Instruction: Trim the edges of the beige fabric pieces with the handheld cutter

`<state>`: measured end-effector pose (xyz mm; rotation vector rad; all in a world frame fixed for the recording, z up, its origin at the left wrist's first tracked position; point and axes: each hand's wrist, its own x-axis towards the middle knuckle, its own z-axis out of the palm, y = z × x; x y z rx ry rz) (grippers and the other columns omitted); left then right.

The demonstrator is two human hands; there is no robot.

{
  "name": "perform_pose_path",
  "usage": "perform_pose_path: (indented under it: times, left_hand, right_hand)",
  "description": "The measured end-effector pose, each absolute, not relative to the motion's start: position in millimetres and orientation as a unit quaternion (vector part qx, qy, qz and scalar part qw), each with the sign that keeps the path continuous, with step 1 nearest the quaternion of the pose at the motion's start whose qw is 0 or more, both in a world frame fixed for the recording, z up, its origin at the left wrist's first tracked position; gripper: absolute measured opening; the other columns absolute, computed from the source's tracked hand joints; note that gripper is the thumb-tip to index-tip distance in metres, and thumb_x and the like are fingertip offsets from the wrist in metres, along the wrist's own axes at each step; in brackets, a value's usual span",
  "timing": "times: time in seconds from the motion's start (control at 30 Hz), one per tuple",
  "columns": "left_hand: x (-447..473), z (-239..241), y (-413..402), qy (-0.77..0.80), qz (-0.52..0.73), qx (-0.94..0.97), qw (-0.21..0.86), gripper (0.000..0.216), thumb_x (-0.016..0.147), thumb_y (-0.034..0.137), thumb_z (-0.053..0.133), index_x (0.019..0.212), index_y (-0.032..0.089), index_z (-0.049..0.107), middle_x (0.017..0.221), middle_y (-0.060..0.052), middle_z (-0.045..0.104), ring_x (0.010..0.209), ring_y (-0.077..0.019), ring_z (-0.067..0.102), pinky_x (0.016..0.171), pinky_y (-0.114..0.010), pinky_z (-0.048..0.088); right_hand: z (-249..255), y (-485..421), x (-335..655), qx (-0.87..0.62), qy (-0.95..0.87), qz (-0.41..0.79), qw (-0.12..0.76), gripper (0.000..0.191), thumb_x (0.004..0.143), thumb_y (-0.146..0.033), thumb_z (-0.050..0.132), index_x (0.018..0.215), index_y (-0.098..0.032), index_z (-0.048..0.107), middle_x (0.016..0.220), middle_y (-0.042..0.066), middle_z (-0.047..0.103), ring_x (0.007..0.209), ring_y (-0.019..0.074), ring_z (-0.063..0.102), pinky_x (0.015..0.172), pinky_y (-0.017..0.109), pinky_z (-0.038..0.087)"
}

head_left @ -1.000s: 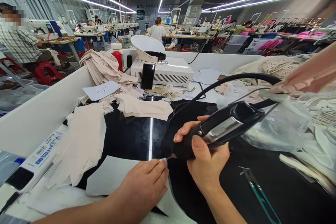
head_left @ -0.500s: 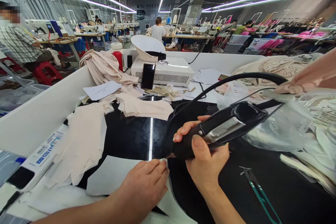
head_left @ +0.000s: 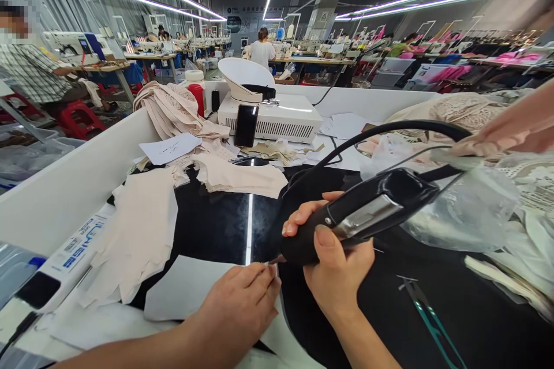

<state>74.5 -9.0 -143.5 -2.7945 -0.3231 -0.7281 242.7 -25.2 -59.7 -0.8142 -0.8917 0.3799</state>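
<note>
My right hand [head_left: 335,268] is wrapped round a black corded hand tool [head_left: 359,216], its tip pointing down-left at the edge of a grey-white fabric piece [head_left: 184,291]. My left hand [head_left: 240,308] lies palm-down on that piece with fingers curled, pressing it onto the glossy black worktop [head_left: 216,225]. The tool's black cable [head_left: 389,130] arcs up and to the right.
Beige cut fabric pieces [head_left: 138,230] lie left; more [head_left: 238,176] lie behind. A white machine [head_left: 270,115] with a phone leaning on it stands at the back. Thread snips [head_left: 426,314] lie right. Another person's arm [head_left: 511,127] reaches in over lace and plastic bags. White walls bound the table.
My right hand and the tool have edged slightly left and down toward the fabric edge. The left hand stays on the piece.
</note>
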Motion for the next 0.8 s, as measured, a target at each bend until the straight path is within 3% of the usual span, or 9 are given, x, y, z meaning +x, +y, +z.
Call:
perform_pose_path:
  times: [0.33,0.5,0.8]
  left_hand:
    - [74.5,-143.9,-10.2,-0.108,-0.224,-0.961,0.119,0.039,0.121,0.038,0.058,0.143,0.009,0.072,0.137,-0.010,0.082,0.125,-0.0201,0.073,0.097,-0.030,0.058]
    - [75.3,-144.1,-10.0,-0.109,-0.216,-0.964,0.114,0.037,0.119,0.037,0.061,0.141,0.009,0.073,0.136,-0.012,0.082,0.123,-0.0211,0.074,0.094,-0.030,0.058]
    - [65.3,-126.0,17.8,-0.159,-0.246,-0.953,0.072,0.026,0.121,0.024,0.052,0.133,0.013,0.074,0.135,-0.009,0.082,0.115,-0.0217,0.077,0.086,-0.032,0.059]
  right_hand:
    - [-58.8,-23.1,240.5,-0.399,-0.415,0.163,0.801,0.031,0.095,-0.036,0.087,0.116,-0.028,0.066,0.079,-0.005,0.074,0.058,0.0154,0.068,0.058,0.031,0.061]
    - [-58.4,-23.5,240.7,-0.397,-0.416,0.165,0.801,0.029,0.095,-0.033,0.087,0.116,-0.028,0.067,0.080,-0.005,0.075,0.059,0.0148,0.068,0.058,0.030,0.061]
    - [-40.9,-43.7,254.7,-0.400,-0.386,0.157,0.816,0.041,0.087,-0.047,0.097,0.113,-0.029,0.071,0.079,-0.005,0.073,0.059,0.0168,0.069,0.058,0.032,0.062]
